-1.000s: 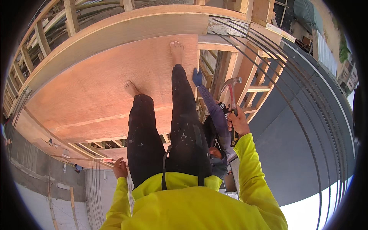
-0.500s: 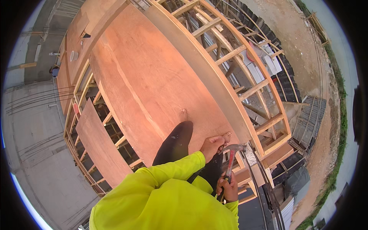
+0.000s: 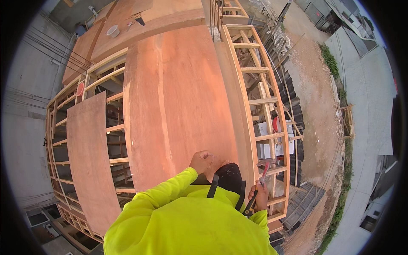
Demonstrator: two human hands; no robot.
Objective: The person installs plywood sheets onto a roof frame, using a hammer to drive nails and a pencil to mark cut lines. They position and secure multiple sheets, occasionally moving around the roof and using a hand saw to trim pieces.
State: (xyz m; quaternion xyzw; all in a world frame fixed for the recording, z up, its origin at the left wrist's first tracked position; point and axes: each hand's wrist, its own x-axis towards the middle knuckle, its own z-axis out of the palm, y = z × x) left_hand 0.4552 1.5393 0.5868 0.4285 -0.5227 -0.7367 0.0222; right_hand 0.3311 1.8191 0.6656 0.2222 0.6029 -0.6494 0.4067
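Note:
My right hand is wrapped round the dark lower grip of a claw hammer. The hammer stands upright, its metal head at the top, over the slatted wooden frame on the right. Above the big reddish plywood sheet is my left hand, its fingers curled together. Whatever they may hold is too small to make out. Just right of that hand shows my bent knee in dark trousers, with a bare foot partly hidden near it.
A ladder-like timber frame runs along the right side, above a drop to the dirt ground. Open joists show gaps on the left, partly bridged by a narrower plywood panel. A white bucket stands far left.
The view has turned, so the big plywood sheet now runs nearly straight ahead. My hands have drawn apart: the left sits further left over the plywood, the hammer stays in the right.

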